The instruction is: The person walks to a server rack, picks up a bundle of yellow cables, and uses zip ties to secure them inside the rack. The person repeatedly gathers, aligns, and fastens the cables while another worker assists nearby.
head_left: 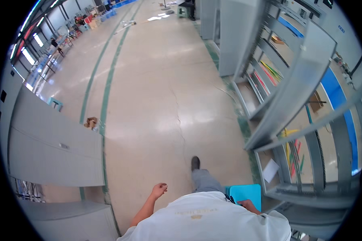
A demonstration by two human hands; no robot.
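My left hand hangs out in front of my left side, over the floor. Its fingers are loosely bent and apart, and nothing shows in them. At my right side my right hand is closed, its fingers partly hidden by my shirt. A small dark object shows just beside those fingers, too small to name. Beyond that hand is a bright blue stool-like seat; whether the hand touches it cannot be told. One dark shoe is stretched forward on the floor.
Grey open metal cabinet frames line the right, with coloured strips inside. Grey cabinets stand at the left. Green lines border the pale floor. A brown carton and a small stool lie left; papers lie far ahead.
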